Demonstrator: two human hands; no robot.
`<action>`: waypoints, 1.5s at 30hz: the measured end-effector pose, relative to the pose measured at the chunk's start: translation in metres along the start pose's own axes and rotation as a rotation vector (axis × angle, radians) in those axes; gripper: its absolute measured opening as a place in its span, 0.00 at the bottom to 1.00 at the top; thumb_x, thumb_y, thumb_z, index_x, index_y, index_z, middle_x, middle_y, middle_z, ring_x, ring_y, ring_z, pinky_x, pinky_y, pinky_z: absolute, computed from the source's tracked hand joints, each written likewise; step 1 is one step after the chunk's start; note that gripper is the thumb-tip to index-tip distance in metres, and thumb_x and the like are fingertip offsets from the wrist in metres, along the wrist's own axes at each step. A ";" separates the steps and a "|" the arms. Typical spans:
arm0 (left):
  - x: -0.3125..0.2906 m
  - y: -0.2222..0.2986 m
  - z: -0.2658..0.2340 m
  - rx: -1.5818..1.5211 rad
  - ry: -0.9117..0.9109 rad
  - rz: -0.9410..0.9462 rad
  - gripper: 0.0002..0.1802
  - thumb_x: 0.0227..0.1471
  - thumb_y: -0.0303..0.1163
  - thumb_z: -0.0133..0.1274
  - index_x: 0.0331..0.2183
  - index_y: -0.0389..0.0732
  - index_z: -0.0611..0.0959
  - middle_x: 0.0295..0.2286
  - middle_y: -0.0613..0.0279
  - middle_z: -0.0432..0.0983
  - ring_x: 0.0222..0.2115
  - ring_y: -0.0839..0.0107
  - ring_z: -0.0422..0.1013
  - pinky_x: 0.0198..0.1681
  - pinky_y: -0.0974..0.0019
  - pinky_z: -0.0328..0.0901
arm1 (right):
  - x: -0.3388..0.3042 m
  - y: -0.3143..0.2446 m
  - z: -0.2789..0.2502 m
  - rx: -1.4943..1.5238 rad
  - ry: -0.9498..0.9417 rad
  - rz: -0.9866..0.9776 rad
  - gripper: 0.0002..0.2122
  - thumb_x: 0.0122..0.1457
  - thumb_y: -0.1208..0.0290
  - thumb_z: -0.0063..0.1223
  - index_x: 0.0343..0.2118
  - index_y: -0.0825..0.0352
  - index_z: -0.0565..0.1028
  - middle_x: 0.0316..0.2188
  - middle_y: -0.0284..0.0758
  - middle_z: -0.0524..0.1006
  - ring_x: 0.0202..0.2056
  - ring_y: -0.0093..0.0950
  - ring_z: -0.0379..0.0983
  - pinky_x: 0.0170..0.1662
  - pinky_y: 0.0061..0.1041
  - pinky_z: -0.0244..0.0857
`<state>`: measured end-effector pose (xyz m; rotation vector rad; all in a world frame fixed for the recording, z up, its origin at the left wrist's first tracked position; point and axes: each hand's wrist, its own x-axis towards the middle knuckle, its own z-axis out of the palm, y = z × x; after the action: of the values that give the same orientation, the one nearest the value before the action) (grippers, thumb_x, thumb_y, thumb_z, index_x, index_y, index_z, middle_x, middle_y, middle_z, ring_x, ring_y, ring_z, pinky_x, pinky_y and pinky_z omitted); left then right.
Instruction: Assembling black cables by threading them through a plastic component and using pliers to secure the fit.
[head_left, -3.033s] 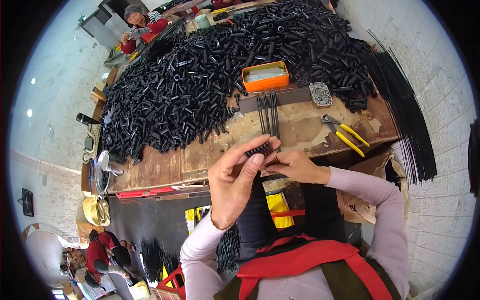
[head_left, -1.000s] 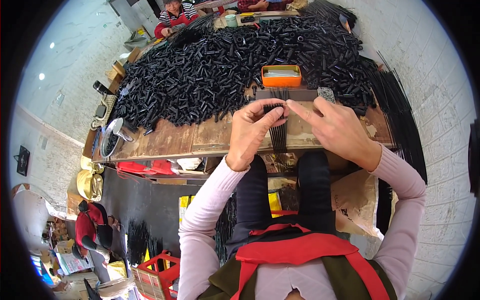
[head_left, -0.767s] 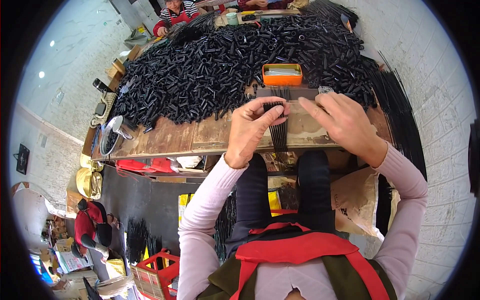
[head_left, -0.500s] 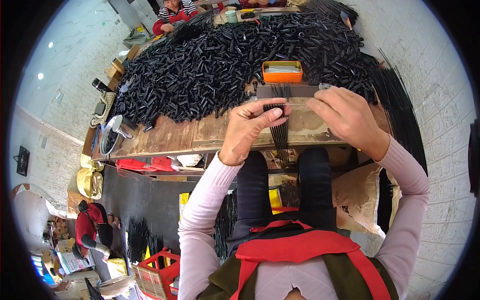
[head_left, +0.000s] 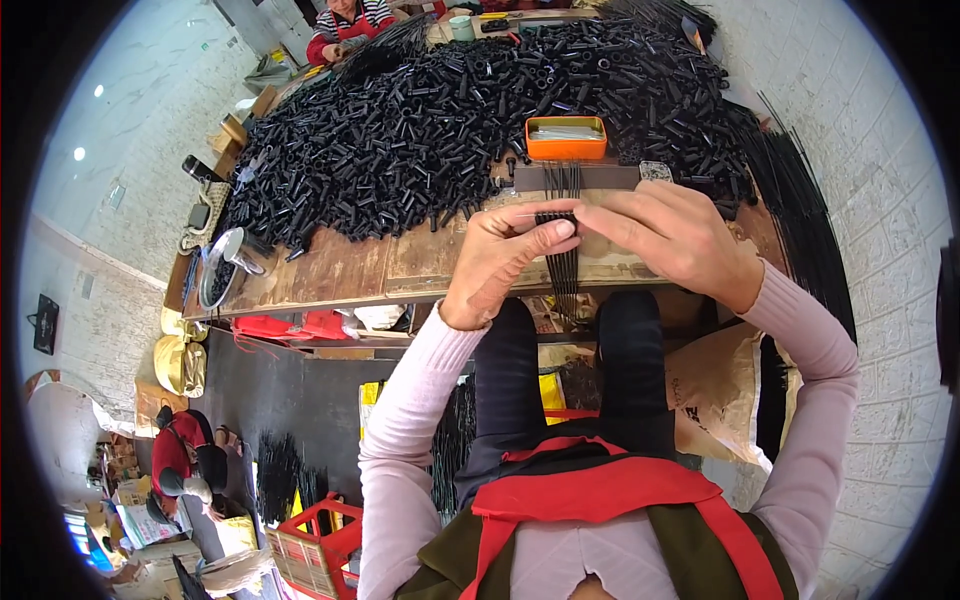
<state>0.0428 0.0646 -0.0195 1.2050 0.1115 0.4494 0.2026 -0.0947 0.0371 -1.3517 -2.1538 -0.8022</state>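
My left hand (head_left: pixel 495 250) is closed on a row of thin black rods (head_left: pixel 563 272), thumb in front and fingers behind. The rods stand side by side, their upper ends over a dark flat bar (head_left: pixel 605 178) and their lower ends hanging past the table's front edge. At the row's right side my right hand (head_left: pixel 685 240) is closed in a pinch, its fingertips touching the rods. A thin pale needle-like piece is mostly hidden in that pinch. Beyond both hands sits an orange box (head_left: pixel 566 149) of thin pale metal pins.
Short black tubes (head_left: pixel 400 130) lie in a large heap across the wooden table (head_left: pixel 340 265). Long black rods (head_left: pixel 800 220) hang over its right edge. A clear container (head_left: pixel 215 275) stands at the left corner. Co-workers are at the far side and lower left (head_left: pixel 180 450).
My right hand has moved left to the row of rods, and the thin pale piece that showed between the hands is now mostly out of sight. My left hand has stayed nearly still.
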 end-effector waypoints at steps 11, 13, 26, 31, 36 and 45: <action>-0.007 -0.011 -0.017 0.212 -0.015 -0.038 0.23 0.48 0.31 0.65 0.47 0.35 0.81 0.39 0.57 0.81 0.40 0.68 0.77 0.43 0.66 0.73 | -0.005 0.032 0.015 0.088 0.111 -0.002 0.18 0.51 0.83 0.52 0.47 0.70 0.76 0.33 0.38 0.77 0.28 0.33 0.73 0.33 0.27 0.69; -0.012 -0.049 -0.040 1.521 -0.067 0.099 0.33 0.38 0.38 0.69 0.48 0.40 0.79 0.46 0.53 0.77 0.43 0.61 0.76 0.44 0.63 0.72 | -0.032 0.061 0.027 0.097 0.195 0.434 0.13 0.55 0.80 0.51 0.44 0.68 0.77 0.30 0.38 0.77 0.28 0.32 0.74 0.32 0.25 0.69; 0.022 -0.119 -0.050 1.551 -0.232 0.352 0.45 0.32 0.48 0.68 0.56 0.54 0.72 0.63 0.53 0.53 0.65 0.52 0.47 0.65 0.43 0.44 | -0.053 0.178 0.177 0.097 -0.158 0.578 0.05 0.57 0.72 0.53 0.32 0.65 0.78 0.29 0.39 0.77 0.34 0.40 0.75 0.37 0.35 0.69; 0.032 -0.103 -0.046 1.613 -0.350 0.270 0.51 0.36 0.49 0.67 0.62 0.59 0.64 0.65 0.54 0.47 0.66 0.53 0.45 0.66 0.44 0.41 | -0.042 0.226 0.225 -0.006 -0.440 0.667 0.05 0.52 0.70 0.54 0.27 0.65 0.79 0.26 0.42 0.79 0.31 0.42 0.77 0.35 0.38 0.70; 0.032 -0.108 -0.050 1.684 -0.377 0.266 0.50 0.38 0.51 0.66 0.62 0.60 0.63 0.65 0.53 0.46 0.66 0.54 0.44 0.67 0.45 0.40 | -0.044 0.232 0.223 0.063 -0.435 0.704 0.05 0.51 0.71 0.54 0.24 0.66 0.78 0.26 0.43 0.79 0.29 0.44 0.77 0.33 0.40 0.70; 0.034 -0.108 -0.051 1.559 -0.326 0.288 0.47 0.37 0.52 0.65 0.60 0.59 0.68 0.64 0.55 0.49 0.66 0.56 0.46 0.66 0.46 0.42 | -0.074 0.165 0.188 0.048 -0.350 0.507 0.08 0.54 0.78 0.49 0.37 0.66 0.74 0.28 0.41 0.74 0.32 0.43 0.75 0.33 0.40 0.69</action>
<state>0.0871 0.0918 -0.1325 2.8355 -0.0194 0.3736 0.3675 0.0450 -0.1091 -2.0139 -1.9066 -0.3297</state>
